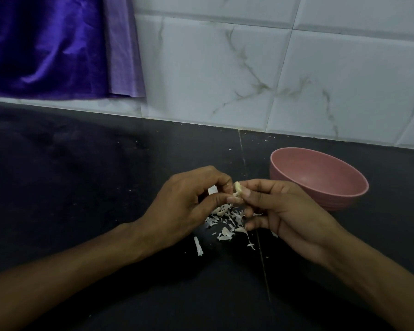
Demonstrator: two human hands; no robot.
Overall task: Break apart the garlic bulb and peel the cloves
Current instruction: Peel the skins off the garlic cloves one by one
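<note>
A small pale garlic clove (pixel 237 187) is held up between both hands above the dark counter. My right hand (pixel 282 211) pinches it between thumb and forefinger. My left hand (pixel 189 204) pinches at the clove's lower end, where a shred of skin hangs, and something white shows inside its curled fingers. A heap of white garlic skins (pixel 225 222) lies on the counter right under the hands. One longer strip of skin (pixel 198 246) lies a little nearer to me.
A pink bowl (pixel 320 199) stands on the black counter (pixel 81 187) just right of my right hand; its visible inside looks empty. A white marbled tile wall runs behind. Purple cloth (pixel 46 44) hangs at the upper left. A seam (pixel 263 259) crosses the counter.
</note>
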